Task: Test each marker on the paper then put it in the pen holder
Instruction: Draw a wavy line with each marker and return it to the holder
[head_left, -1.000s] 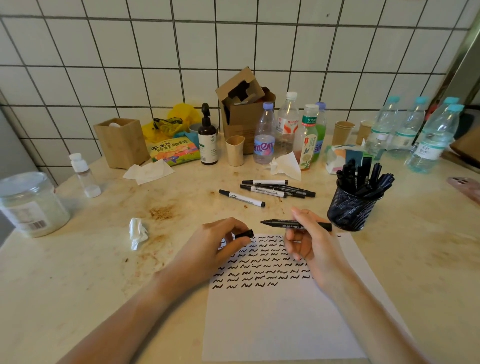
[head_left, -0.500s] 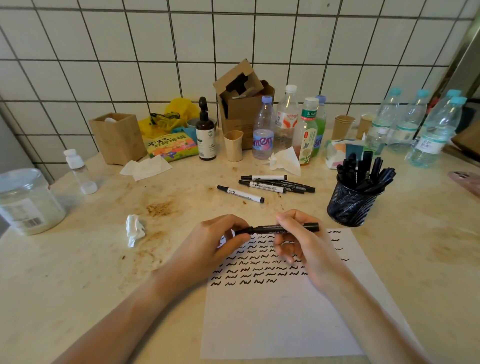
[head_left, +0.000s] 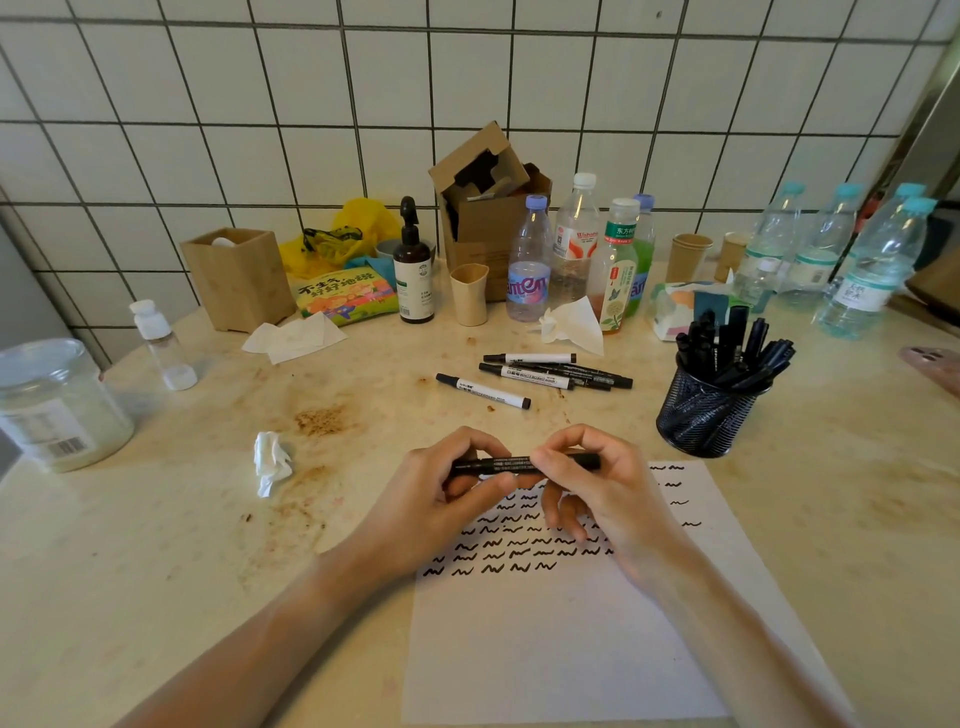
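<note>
Currently both hands grip one black marker (head_left: 511, 464) level above the paper (head_left: 566, 639): left hand (head_left: 436, 499) on its left end, right hand (head_left: 597, 488) on its right. Pen holder (head_left: 701, 415) sits toward the desk's right edge.

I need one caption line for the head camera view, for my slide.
Both hands, left hand and right hand, hold a black marker above the paper.

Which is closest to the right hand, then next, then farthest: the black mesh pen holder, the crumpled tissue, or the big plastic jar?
From the right hand:
1. Black mesh pen holder, just to its right and a little farther back.
2. Crumpled tissue, off to the left, past the left hand.
3. Big plastic jar, at the far left edge of the table.
</note>
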